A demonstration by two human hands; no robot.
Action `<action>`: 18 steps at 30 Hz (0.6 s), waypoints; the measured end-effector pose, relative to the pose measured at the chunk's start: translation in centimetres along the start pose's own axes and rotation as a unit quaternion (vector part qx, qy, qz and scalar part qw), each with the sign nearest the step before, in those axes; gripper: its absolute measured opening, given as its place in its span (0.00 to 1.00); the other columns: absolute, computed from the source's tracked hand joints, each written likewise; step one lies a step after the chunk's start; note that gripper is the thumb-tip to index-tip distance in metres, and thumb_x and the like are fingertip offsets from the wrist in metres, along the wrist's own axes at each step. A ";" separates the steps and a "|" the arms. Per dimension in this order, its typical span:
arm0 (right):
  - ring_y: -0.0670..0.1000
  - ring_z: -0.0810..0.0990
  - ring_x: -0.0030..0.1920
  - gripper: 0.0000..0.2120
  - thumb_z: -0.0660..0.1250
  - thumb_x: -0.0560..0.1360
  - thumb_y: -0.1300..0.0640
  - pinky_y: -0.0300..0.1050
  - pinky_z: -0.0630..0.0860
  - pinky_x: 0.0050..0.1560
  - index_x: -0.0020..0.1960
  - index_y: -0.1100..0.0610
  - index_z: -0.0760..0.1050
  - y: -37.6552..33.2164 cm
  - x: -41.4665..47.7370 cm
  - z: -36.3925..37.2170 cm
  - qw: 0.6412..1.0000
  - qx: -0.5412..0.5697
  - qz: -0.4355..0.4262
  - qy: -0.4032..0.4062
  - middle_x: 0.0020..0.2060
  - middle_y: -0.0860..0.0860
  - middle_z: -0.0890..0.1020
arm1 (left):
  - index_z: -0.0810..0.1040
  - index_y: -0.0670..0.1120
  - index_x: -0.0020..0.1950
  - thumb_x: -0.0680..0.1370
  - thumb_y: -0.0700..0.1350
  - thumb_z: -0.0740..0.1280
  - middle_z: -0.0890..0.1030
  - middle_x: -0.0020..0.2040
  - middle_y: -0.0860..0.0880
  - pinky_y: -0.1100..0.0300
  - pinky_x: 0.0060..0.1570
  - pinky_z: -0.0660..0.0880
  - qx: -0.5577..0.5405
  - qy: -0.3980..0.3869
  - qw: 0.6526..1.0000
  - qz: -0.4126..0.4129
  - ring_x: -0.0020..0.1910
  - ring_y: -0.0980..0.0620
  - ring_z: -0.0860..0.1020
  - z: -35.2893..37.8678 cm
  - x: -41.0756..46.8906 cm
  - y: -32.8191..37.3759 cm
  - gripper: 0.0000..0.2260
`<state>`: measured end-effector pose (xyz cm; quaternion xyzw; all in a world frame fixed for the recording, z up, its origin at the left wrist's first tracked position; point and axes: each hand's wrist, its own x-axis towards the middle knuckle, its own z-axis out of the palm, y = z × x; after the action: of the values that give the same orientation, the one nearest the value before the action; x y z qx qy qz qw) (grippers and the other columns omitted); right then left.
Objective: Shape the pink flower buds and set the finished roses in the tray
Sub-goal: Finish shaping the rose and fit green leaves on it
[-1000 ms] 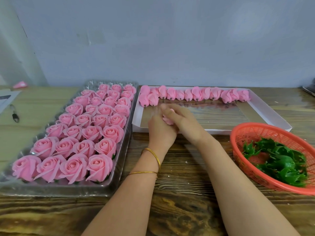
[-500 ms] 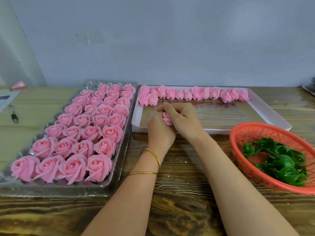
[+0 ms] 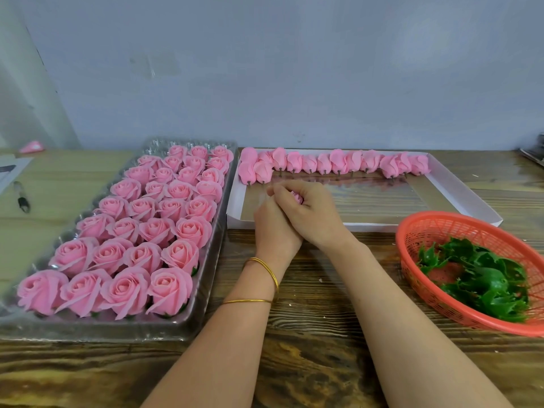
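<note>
The small pink flower bud (image 3: 296,198) being worked sits between the two hands, above the near left corner of the shallow white cardboard box (image 3: 459,187), and only a sliver of its petals shows between the fingers. A second ago the right hand (image 3: 309,213) lay over it with its fingers fairly straight. Now those fingers are curled down round the top of the bud, closing it in more tightly, while both hands have stayed in the same spot. This reads as the shaping still being under way, with the petals pressed and turned into form and the bud not yet ready to set down. The left hand (image 3: 275,228), two thin gold bangles (image 3: 265,266) on its wrist, is turned back-up under the right one. It grips the bud's lower part with curled fingers, though the right hand covers most of them and the tips are blurred. Along the far wall of the box lies a row of unshaped pink buds (image 3: 338,161) with short dark stems, so plenty of work appears to remain. To the left, the clear plastic tray (image 3: 97,331) holds the finished pink roses (image 3: 164,219) in close rows, and only its far end has open cups for the next one. An orange plastic mesh basket (image 3: 441,214) of green leafy calyx pieces (image 3: 482,284) stands to the right on the dark wooden counter (image 3: 309,363).
</note>
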<state>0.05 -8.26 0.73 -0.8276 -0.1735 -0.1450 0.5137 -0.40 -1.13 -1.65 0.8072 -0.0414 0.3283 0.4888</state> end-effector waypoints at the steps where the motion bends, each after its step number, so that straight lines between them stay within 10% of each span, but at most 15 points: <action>1: 0.51 0.82 0.46 0.10 0.64 0.79 0.59 0.45 0.75 0.50 0.46 0.61 0.84 0.0 0.0 0.0 1.000 -0.001 -0.002 -0.001 0.42 0.56 0.85 | 0.67 0.57 0.35 0.73 0.47 0.61 0.69 0.33 0.61 0.60 0.38 0.69 -0.017 0.000 1.000 -0.014 0.39 0.51 0.76 -0.1 0.0 0.2 0.08; 9: 0.36 0.79 0.46 0.08 0.62 0.81 0.49 0.29 0.70 0.45 0.51 0.48 0.80 0.3 0.1 -0.1 0.999 0.013 0.001 -0.051 0.44 0.44 0.83 | 0.76 0.49 0.42 0.74 0.50 0.57 0.77 0.38 0.53 0.60 0.41 0.73 -0.020 -0.018 0.999 -0.035 0.43 0.51 0.79 -0.2 0.1 0.3 0.10; 18: 0.39 0.78 0.55 0.15 0.63 0.80 0.46 0.37 0.72 0.57 0.60 0.52 0.79 0.4 0.0 -0.3 0.995 0.058 0.034 -0.073 0.54 0.45 0.83 | 0.75 0.51 0.41 0.78 0.42 0.64 0.72 0.34 0.60 0.78 0.31 0.67 0.017 -0.016 0.999 -0.040 0.34 0.66 0.70 -0.3 0.3 0.0 0.07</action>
<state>0.23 -8.64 0.55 -0.8101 -0.1902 -0.0565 0.5516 -0.30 -0.76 -1.36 0.8216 -0.0116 0.2966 0.4867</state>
